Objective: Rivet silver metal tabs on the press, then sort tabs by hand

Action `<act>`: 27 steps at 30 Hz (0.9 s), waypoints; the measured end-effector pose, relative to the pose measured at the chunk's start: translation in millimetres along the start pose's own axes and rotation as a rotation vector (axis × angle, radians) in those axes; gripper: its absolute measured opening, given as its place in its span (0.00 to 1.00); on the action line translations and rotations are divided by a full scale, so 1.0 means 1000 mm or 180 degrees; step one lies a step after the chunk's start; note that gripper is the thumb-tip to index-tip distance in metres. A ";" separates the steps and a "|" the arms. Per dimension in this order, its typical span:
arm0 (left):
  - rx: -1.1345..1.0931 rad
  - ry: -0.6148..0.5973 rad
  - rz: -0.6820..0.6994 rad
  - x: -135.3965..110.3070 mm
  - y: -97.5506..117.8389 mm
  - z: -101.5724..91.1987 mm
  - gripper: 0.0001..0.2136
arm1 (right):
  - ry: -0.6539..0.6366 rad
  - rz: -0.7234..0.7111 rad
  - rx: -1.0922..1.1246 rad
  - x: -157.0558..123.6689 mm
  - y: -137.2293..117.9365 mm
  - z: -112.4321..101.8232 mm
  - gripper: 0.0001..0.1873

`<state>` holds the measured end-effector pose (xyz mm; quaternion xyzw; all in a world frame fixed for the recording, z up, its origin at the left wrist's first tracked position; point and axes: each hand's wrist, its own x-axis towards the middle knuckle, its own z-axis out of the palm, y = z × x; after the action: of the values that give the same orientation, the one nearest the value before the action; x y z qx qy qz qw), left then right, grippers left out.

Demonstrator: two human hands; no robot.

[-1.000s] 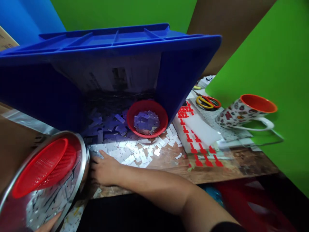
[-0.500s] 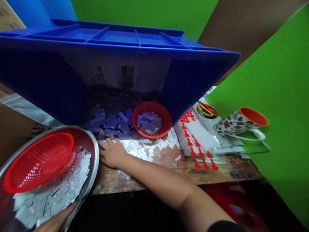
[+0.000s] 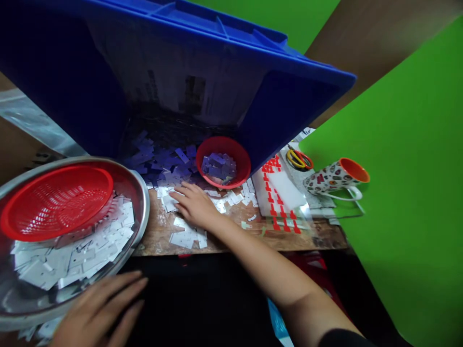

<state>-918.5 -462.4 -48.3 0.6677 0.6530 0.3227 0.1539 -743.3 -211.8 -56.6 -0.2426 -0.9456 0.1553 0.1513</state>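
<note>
My right hand [image 3: 195,205] lies palm down with fingers spread over loose flat metal pieces [image 3: 184,238] on the wooden table. Whether its fingertips press on any piece is hard to see. Just in front of my black-clad lap, my left hand [image 3: 103,308] is held with its fingers extended and holds nothing, close by the near rim of a large steel bowl [image 3: 143,202]. That bowl contains many silvery plates [image 3: 90,258], with a red plastic colander [image 3: 58,202] lying on top. Beyond my right hand, a small red bowl [image 3: 243,164] holds more of these pieces.
A blue plastic crate [image 3: 289,101] lies on its side, open toward me, with pieces spilling out. To the right are a sheet with red cut-outs [image 3: 265,200], yellow and red-handled scissors [image 3: 299,159], a patterned mug [image 3: 325,180] and a green wall [image 3: 408,202].
My right hand has moved right, away from the steel bowl's rim. My left hand has come off the bowl's near edge and further into view. The camera view has shifted.
</note>
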 end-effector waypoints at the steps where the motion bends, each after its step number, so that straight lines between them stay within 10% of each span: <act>1: 0.0074 -0.0242 0.0317 0.003 0.006 0.010 0.19 | 0.0083 0.0194 0.0162 -0.013 -0.003 -0.005 0.15; 10: 0.0517 -0.0617 -0.0451 0.087 0.011 0.079 0.15 | 0.0576 0.1680 0.0715 -0.143 -0.052 0.009 0.08; 21: -0.0216 -0.0353 -0.0752 0.094 0.000 0.071 0.09 | 0.0195 0.2339 -0.0139 -0.124 -0.056 0.018 0.16; 27: -0.2285 -0.0192 -0.2369 0.088 0.026 0.073 0.19 | 0.0305 0.2345 0.0107 -0.126 -0.045 0.013 0.08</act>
<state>-857.7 -363.7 -66.5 0.3043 0.6897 0.4305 0.4964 -661.0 -315.9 -79.0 -0.5711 -0.7840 0.2033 0.1332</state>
